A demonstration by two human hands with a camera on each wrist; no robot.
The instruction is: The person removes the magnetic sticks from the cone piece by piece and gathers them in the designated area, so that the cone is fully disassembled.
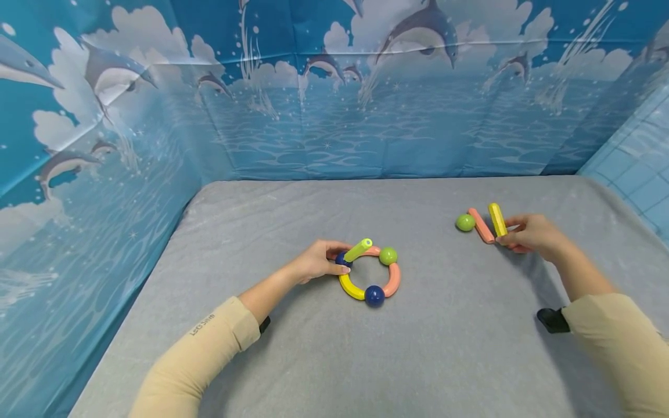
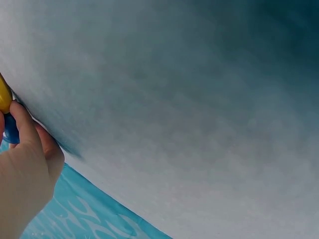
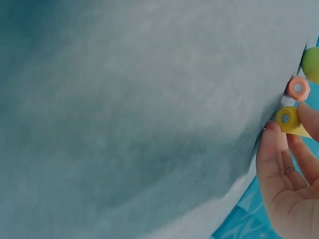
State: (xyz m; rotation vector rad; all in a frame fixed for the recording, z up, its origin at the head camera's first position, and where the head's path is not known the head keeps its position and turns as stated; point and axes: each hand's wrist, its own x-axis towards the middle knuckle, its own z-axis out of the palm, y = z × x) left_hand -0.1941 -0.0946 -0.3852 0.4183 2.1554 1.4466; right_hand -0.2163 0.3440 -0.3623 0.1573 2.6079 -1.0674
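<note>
My left hand (image 1: 317,262) holds a dark blue ball (image 1: 342,260) at the left of a ring of curved pieces and balls. From that ball a lime-green rod (image 1: 358,250) sticks up at a slant. The ring also has a yellow curved piece (image 1: 351,288), a second blue ball (image 1: 374,296), coral curved pieces (image 1: 393,280) and a green ball (image 1: 388,256). Further right, my right hand (image 1: 535,235) pinches the near end of a straight yellow rod (image 1: 497,217). Its end face shows a grey disc in the right wrist view. Just left of it lies a straight coral rod (image 3: 299,88).
A loose green ball (image 1: 465,223) lies at the coral rod's far end. Grey cloth (image 1: 418,348) covers the table. Behind and at the left hangs a blue dolphin-print curtain (image 1: 334,128).
</note>
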